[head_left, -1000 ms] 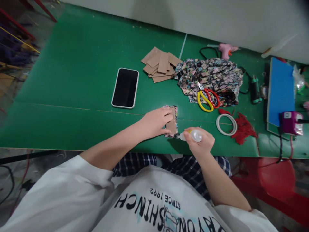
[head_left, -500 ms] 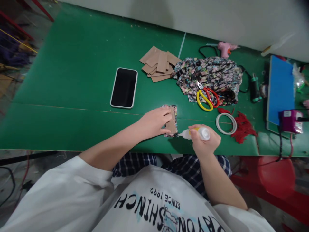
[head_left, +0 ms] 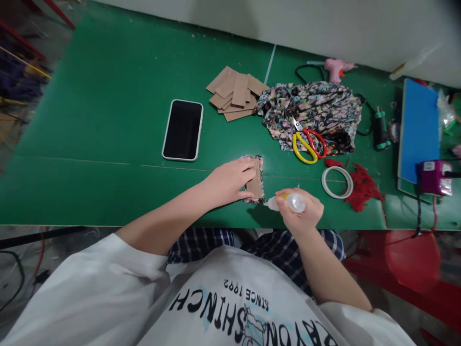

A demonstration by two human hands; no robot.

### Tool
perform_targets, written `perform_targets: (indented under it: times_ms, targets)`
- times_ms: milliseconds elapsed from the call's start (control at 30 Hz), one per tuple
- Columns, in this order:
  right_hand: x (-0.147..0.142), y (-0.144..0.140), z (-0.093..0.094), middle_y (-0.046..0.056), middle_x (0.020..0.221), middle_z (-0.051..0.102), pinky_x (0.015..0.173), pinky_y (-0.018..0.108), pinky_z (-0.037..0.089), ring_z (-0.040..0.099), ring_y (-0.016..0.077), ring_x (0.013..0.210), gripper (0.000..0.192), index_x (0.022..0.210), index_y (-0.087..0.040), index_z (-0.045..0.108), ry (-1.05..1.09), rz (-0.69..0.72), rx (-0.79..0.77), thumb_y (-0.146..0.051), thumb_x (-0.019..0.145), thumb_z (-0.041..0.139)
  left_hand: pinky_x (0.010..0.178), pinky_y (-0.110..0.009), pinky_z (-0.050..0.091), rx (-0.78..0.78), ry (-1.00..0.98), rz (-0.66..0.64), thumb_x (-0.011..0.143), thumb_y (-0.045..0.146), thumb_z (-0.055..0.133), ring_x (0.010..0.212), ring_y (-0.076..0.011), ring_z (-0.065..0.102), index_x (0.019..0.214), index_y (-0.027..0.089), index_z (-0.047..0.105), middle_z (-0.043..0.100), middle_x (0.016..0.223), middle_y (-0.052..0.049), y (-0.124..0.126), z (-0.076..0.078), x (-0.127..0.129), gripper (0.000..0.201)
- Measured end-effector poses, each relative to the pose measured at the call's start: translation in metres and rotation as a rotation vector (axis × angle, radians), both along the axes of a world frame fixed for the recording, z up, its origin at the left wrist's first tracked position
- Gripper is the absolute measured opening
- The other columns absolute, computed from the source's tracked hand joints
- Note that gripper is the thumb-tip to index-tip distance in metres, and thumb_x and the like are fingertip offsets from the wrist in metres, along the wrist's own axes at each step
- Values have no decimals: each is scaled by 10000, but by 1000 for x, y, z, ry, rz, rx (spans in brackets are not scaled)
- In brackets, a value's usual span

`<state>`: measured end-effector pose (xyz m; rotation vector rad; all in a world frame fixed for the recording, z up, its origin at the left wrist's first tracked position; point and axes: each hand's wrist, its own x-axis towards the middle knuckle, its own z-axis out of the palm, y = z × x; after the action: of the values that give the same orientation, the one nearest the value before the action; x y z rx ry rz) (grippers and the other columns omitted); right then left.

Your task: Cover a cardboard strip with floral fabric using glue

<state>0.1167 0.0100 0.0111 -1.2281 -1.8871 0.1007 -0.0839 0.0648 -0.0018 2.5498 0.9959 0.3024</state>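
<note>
Holding a clear bottle (head_left: 297, 203) in the curled right hand (head_left: 306, 211), with its tip near a corner of the small card (head_left: 257, 183). Pinning it flat on the green table (head_left: 118, 192) with the left hand (head_left: 230, 180), thumb and fingers apart. Probably light and stiff, with soft cloth edging (head_left: 261, 168); best held by the bare middle.

Phone (head_left: 182, 129): left of pile (head_left: 239, 91)
Scissors (head_left: 305, 131): partly on cloth (head_left: 317, 105)
Glue gun (head_left: 334, 69): behind cloth
Tape (head_left: 323, 182): before cloth
Bottle (head_left: 294, 202): right of card (head_left: 256, 185)
</note>
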Motion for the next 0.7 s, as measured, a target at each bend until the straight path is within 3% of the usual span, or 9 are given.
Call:
perform_targets:
  times_ms: [100,333,533,700]
  targets:
    - [4,-7,3,-15,574,654,504,230,482,599,115,498,152,678,-203,606,22,2,-29,-319,775,617,992,-350,360,-4,9,8,744,436,653,1201,-247,428,936,144,548,498,1236,-118,0,-1,0,365]
    - [10,-11,24,29,574,636,461,293,445,552,142,473,313,658,-188,662,345,-222,115,-440,801,543,993,-360,358,-4,14,5,748,448,645,1198,-254,434,958,137,551,494,1244,-127,1,-1,0,387]
    - [0,3,4,1,576,656,493,244,472,595,124,498,244,622,-192,625,119,-142,-130,-377,778,591,1019,-359,343,-1,-2,4,742,436,656,1214,-248,422,933,140,550,498,1239,-120,0,-1,1,368]
    - [-5,5,-7,-2,558,654,495,218,477,605,116,492,231,606,-182,603,67,-111,-99,-341,774,609,999,-366,367,-10,-5,-6,747,439,650,1212,-249,423,925,147,546,495,1237,-115,0,0,0,357]
